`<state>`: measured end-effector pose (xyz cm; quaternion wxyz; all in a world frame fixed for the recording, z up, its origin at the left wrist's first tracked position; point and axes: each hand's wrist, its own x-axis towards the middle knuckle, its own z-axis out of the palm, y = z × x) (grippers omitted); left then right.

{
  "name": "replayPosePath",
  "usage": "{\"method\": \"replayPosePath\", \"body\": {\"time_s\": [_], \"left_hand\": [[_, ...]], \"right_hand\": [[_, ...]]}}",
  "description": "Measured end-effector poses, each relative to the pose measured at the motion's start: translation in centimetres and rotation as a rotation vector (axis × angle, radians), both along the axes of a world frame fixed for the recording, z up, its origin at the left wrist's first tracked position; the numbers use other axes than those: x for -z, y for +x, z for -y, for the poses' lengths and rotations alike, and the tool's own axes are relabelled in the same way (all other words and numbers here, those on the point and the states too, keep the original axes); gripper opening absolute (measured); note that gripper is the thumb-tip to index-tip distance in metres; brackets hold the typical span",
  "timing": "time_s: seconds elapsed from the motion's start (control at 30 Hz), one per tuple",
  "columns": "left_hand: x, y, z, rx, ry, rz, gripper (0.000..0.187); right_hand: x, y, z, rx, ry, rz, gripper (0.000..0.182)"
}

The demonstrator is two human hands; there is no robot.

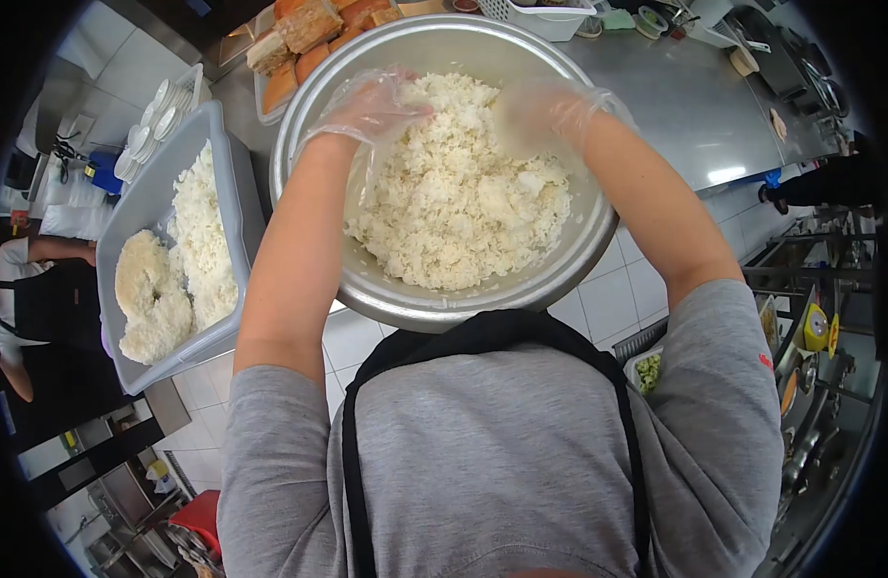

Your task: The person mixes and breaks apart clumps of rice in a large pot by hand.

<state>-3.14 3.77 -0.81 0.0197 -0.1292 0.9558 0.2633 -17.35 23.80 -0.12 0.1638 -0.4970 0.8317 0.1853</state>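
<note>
A large metal bowl [303, 123] in front of me holds a big heap of cooked white rice [463, 207]. My left hand [381, 104], in a clear plastic glove, reaches over the bowl's left side, with its fingers apart at the upper left edge of the heap. On the other side, my right hand [545, 114], also gloved, is at the upper right of the rice. Motion smears its fingers.
Left of the bowl is a grey plastic tub [234, 207] with more rice. Bread-like brown pieces [309, 34] fill a tray behind the bowl. A steel counter [675, 106] extends right. At far left stands another person [44, 299] in a dark apron.
</note>
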Motion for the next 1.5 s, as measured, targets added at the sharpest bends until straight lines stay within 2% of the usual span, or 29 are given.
{"method": "replayPosePath", "body": {"time_s": [0.07, 0.17, 0.2, 0.27, 0.3, 0.37, 0.4, 0.47, 0.5, 0.57, 0.7, 0.77, 0.9, 0.97, 1.07, 1.2, 1.27, 1.33, 1.4, 1.47, 1.5], "left_hand": [[0.3, -0.3, 0.2, 0.021, -0.072, 0.013, 0.071], [0.0, -0.4, 0.1, 0.029, -0.11, 0.017, 0.07], [-0.3, -0.3, -0.1, 0.026, -0.106, 0.013, 0.07], [-1.0, 0.0, -0.5, 0.013, -0.169, 0.034, 0.066], [-0.6, -0.1, -0.2, 0.009, -0.164, 0.032, 0.066], [0.1, -0.6, 0.0, 0.019, -0.16, -0.019, 0.063], [0.0, -0.6, -0.1, 0.025, -0.155, -0.021, 0.063], [-0.5, -0.5, -0.2, 0.02, -0.127, -0.035, 0.061], [-0.5, -0.5, -0.2, 0.017, -0.126, -0.036, 0.061], [-0.6, -0.7, -0.1, 0.01, -0.071, 0.01, 0.062], [-0.7, -0.7, 0.0, 0.012, -0.106, 0.014, 0.062], [-0.3, -0.6, 0.4, -0.019, -0.067, 0.003, 0.06], [-0.1, -0.2, -0.2, -0.063, 0.042, -0.053, 0.06], [0.3, -1.0, -0.3, 0.106, -0.092, 0.096, 0.06], [0.2, -1.4, -0.4, 0.111, -0.123, 0.183, 0.063], [0.3, -0.5, 0.3, 0.068, -0.037, 0.164, 0.07], [0.5, -0.2, 0.2, -0.005, -0.046, 0.084, 0.078], [0.8, -0.8, 0.7, 0.001, -0.066, 0.073, 0.078], [1.2, -1.3, 0.7, 0.029, -0.087, 0.072, 0.079], [1.1, -1.5, 1.0, 0.066, -0.07, 0.11, 0.078], [1.0, -1.5, 1.0, 0.068, -0.077, 0.111, 0.078]], "right_hand": [[1.0, 0.2, 0.2, 0.079, -0.047, 0.007, 0.023], [2.9, -1.3, -0.1, 0.023, -0.112, -0.041, 0.027], [1.6, -0.9, -0.2, 0.02, -0.108, -0.045, 0.027], [-2.8, 0.9, -0.7, 0.035, -0.047, 0.105, 0.028], [-3.4, 1.6, -1.0, 0.031, -0.042, 0.102, 0.028], [-4.3, 2.4, -2.0, -0.008, 0.038, 0.317, 0.028], [-3.2, 2.5, -2.5, 0.0, 0.042, 0.315, 0.028], [0.1, 2.8, -3.2, -0.17, -0.059, 0.353, 0.027], [0.2, 3.4, -3.1, -0.173, -0.057, 0.353, 0.027], [0.4, 5.5, -2.7, -0.207, 0.142, 0.195, 0.027], [1.9, 6.8, -2.9, -0.087, 0.172, 0.003, 0.026], [4.6, 5.5, -3.0, -0.231, 0.061, -0.063, 0.028], [1.0, 6.2, -1.8, -0.168, 0.219, 0.081, 0.033], [0.4, 6.7, -2.0, -0.221, 0.325, 0.083, 0.036], [0.1, 7.6, -1.0, -0.185, 0.469, 0.006, 0.041], [0.7, 6.7, -1.5, -0.234, 0.428, -0.061, 0.047], [0.4, 3.9, -1.6, -0.219, 0.283, 0.294, 0.047], [-2.2, 2.0, -1.3, 0.331, -0.038, 0.865, 0.038], [-5.1, 2.1, -1.1, 0.362, -0.559, 1.176, 0.035], [-6.1, 2.4, 0.3, 0.279, -0.899, 1.278, 0.032], [-5.5, 2.5, 1.2, 0.276, -0.907, 1.279, 0.032]]}}
